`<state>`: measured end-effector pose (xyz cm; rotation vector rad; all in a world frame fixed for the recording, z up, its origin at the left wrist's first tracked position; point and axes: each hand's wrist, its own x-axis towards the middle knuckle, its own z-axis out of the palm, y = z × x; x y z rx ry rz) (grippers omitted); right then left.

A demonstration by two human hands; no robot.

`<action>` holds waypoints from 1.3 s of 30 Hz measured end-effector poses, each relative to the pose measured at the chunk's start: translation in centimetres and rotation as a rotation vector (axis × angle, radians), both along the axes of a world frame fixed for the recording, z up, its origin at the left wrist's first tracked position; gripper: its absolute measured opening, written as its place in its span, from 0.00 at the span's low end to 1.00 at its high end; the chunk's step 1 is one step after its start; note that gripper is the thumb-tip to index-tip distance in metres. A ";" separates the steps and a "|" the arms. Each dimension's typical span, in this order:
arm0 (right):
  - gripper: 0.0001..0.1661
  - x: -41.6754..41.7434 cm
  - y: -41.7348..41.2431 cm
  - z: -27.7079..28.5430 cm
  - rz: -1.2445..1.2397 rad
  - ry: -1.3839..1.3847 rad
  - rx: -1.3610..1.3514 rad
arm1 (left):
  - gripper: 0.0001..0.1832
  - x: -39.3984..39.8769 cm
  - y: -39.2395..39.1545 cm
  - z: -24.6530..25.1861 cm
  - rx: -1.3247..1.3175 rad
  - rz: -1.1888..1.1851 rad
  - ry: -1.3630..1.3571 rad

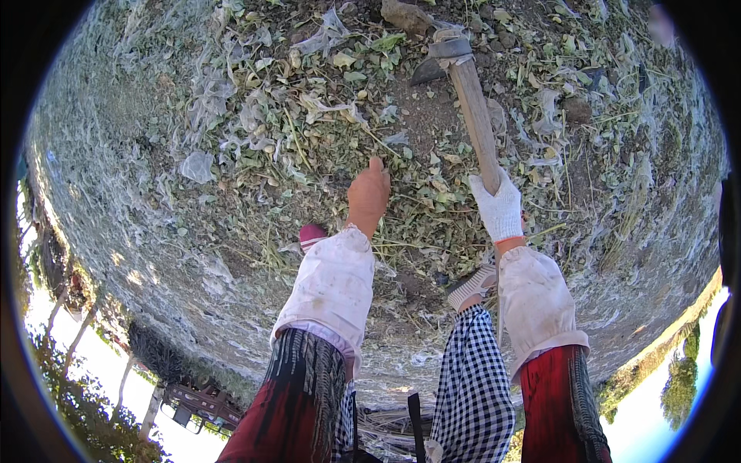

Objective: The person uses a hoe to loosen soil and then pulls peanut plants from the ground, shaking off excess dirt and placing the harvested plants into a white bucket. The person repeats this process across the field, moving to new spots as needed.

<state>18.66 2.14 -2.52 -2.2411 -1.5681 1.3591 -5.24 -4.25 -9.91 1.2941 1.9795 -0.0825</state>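
Observation:
My right hand (499,204), in a white knitted glove, grips the wooden handle (476,116) of a hoe. The hoe's dark metal blade (428,71) and its collar (450,48) are at the top, close to the soil. My bare left hand (369,194) is over dry leaf litter (324,144), its back towards me and one digit pointing forward. Its other fingers are hidden, so whether it pinches anything cannot be told. Small pale pods (268,149), apparently peanuts, lie among the leaves to its left.
Scraps of thin plastic film (198,166) are strewn across the field. A brown clod (407,16) lies beside the hoe head. My striped shoe (472,287) and a magenta shoe tip (312,234) stand on the litter. Trees and a parked vehicle (202,402) show at lower left.

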 end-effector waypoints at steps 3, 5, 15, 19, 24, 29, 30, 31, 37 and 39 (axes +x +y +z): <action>0.27 -1.2 0.0 0.5 -0.023 0.069 -0.016 | 0.12 -0.8 -3.3 2.7 -0.018 0.413 -0.514; 0.27 1.3 -0.3 0.7 -0.038 -0.002 -0.036 | 0.10 2.1 -1.1 12.3 -0.415 0.823 -1.053; 0.27 0.2 -0.1 0.5 -0.042 0.065 -0.004 | 0.15 7.9 -11.4 23.3 -0.703 1.039 -1.677; 0.24 -1.8 -1.0 3.1 -0.082 0.171 -0.124 | 0.14 7.7 -11.0 23.3 -0.700 0.885 -1.618; 0.22 -4.7 -0.2 7.0 -0.207 0.407 -0.180 | 0.10 6.5 -10.5 23.2 -0.675 0.827 -1.587; 0.24 -9.2 7.8 8.1 -0.157 0.432 -0.055 | 0.15 5.9 -10.9 23.8 -0.609 0.884 -1.642; 0.24 -9.5 9.3 7.9 -0.100 0.370 0.035 | 0.16 6.0 -10.9 23.8 -0.601 0.856 -1.666; 0.24 -9.9 10.4 8.0 -0.088 0.320 0.037 | 0.17 6.1 -10.8 23.8 -0.594 0.828 -1.691; 0.19 -7.0 8.9 5.8 -0.152 0.345 0.002 | 0.18 5.1 -10.4 24.2 -0.545 0.812 -1.713; 0.19 -5.6 7.3 5.9 -0.148 0.300 0.014 | 0.19 5.1 -10.3 24.3 -0.543 0.795 -1.744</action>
